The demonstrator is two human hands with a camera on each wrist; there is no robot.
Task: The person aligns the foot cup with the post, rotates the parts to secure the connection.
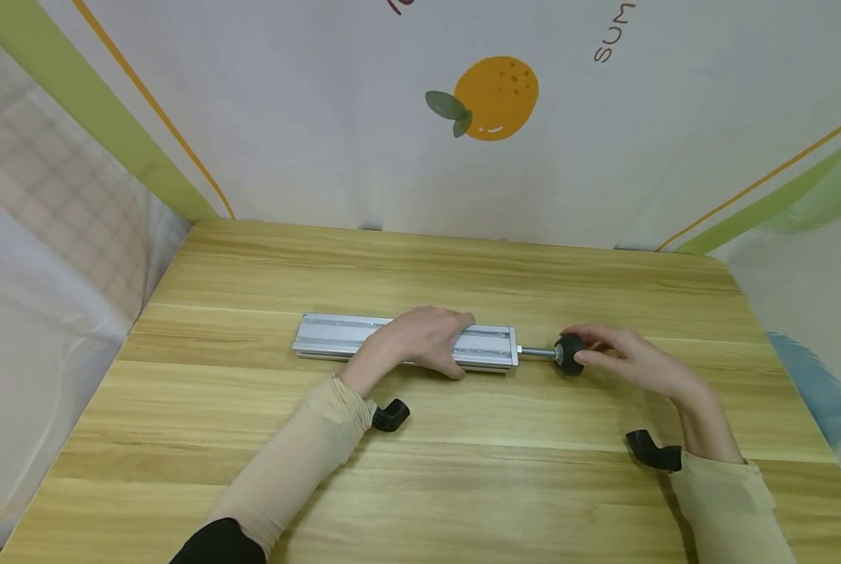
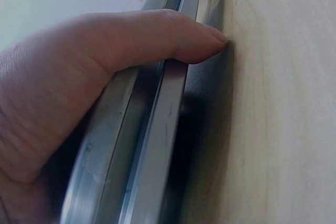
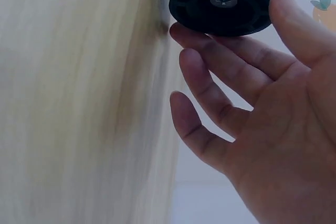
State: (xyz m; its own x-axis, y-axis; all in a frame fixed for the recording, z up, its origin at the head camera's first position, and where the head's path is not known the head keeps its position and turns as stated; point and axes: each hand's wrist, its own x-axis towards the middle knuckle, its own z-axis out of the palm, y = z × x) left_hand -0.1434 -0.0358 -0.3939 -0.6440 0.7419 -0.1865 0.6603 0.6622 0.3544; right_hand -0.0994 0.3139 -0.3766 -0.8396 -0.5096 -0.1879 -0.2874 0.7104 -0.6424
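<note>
Left hand: the left hand [image 1: 424, 338] lies palm-down over the aluminium rail [image 1: 336, 338], forearm coming in from the lower left in a beige sleeve [image 1: 301, 462]. Its fingers drape over the far edge and the thumb [image 2: 178, 38] curls round the near side, tip touching the tabletop [image 1: 463, 470]. The grip is clamped on the rail.

Right hand: the right hand [image 1: 635, 362] reaches in from the right, wrist raised a little off the tabletop. Thumb [image 3: 299, 19] and forefinger pinch the rim of the black knob [image 1: 568, 354]; the other fingers [image 3: 210, 93] are spread loosely below it, holding nothing.

Rail: it lies flat and lengthwise across the middle of the tabletop, its left part bare, its right part under the left hand. The wrist view shows an open slot running along it.

Rod: a thin metal rod [image 1: 536, 353] sticks out of the rail's right end and joins the knob.

Knob: it sits just beyond the rail's right end, between the right fingertips. The wrist view shows a cross-head screw [image 3: 223, 0] at its centre.

Wrist mounts: a black mount [image 1: 391, 415] shows at the left wrist, another [image 1: 651, 452] at the right.

Containers: none in view.
</note>
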